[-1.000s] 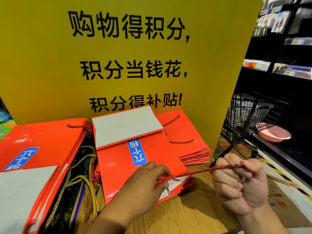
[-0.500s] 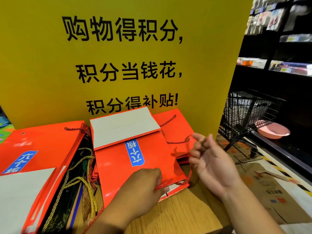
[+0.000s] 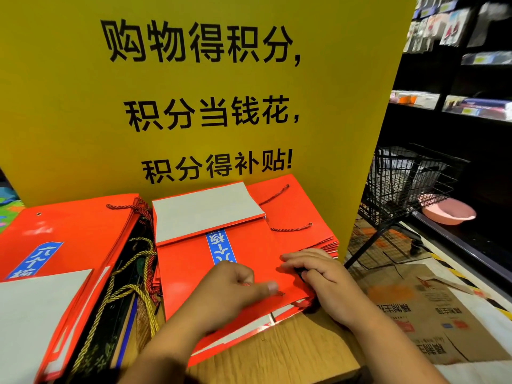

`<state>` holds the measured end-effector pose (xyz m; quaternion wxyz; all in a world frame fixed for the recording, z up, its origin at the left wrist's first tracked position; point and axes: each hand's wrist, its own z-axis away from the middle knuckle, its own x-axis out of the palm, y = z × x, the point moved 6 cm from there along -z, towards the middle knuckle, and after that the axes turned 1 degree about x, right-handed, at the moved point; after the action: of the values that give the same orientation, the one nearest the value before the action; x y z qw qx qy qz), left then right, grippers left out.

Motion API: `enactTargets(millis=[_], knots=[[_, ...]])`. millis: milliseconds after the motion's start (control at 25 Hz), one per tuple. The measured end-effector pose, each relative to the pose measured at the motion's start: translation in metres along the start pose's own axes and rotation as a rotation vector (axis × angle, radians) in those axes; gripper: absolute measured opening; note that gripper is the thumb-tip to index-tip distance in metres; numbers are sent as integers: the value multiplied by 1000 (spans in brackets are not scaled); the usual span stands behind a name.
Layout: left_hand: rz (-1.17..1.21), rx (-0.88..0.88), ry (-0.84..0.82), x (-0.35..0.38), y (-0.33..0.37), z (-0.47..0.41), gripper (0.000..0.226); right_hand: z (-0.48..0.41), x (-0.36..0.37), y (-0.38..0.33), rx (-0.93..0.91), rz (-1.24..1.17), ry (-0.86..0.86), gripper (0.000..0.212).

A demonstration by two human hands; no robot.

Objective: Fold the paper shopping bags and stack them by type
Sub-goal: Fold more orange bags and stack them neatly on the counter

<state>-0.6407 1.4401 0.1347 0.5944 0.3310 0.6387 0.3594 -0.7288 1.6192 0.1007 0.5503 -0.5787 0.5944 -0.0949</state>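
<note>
Head view shows the top red bag (image 3: 249, 253) flat on the centre stack (image 3: 328, 245) at 6 o'clock of the yellow sign (image 3: 194, 106), the left hand (image 3: 230, 289) apparently pinching its cord handle (image 3: 280, 293) and the right hand (image 3: 324, 275) pressing flat at 3 o'clock, so the cord should be tucked inside before the edges are squared.

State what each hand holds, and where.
The left hand pinches the cord at the bag's near edge; right hand holds nothing, fingers pressing the bag.
</note>
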Motion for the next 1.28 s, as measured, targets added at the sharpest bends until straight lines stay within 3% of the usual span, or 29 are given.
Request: enactTargets(millis=[200, 280, 400, 560, 680, 800, 960, 1120, 1200, 1280], knots=[[1099, -130, 315, -33, -7, 0, 43, -2, -1, 4, 8, -40, 8, 44], [1354, -64, 396, -44, -7, 2, 46, -1, 0, 5, -20, -27, 28, 57], [1511, 59, 511, -55, -6, 4, 32, 0, -1, 4, -65, -15, 79, 65], [1546, 93, 581, -61, -6, 6, 33, 0, -2, 2, -91, -11, 95, 55], [1503, 124, 604, -67, 0, 8, 11, 1, -4, -1, -77, -45, 92, 42], [1197, 172, 578, -76, 21, 15, 13, -6, -15, -23, -118, -92, 184, 27], [763, 272, 443, -106, 73, 30, 24, -39, -45, -64, -172, -170, 314, 45], [652, 498, 511, -149, 103, 52, 42, -75, -86, -109, -209, -537, 434, 27], [627, 599, 570, -160, 112, 57, 20, -85, -104, -133, -262, -564, 476, 26], [454, 645, 618, -164, 128, 58, 40, -86, -118, -162, -325, -532, 499, 15]])
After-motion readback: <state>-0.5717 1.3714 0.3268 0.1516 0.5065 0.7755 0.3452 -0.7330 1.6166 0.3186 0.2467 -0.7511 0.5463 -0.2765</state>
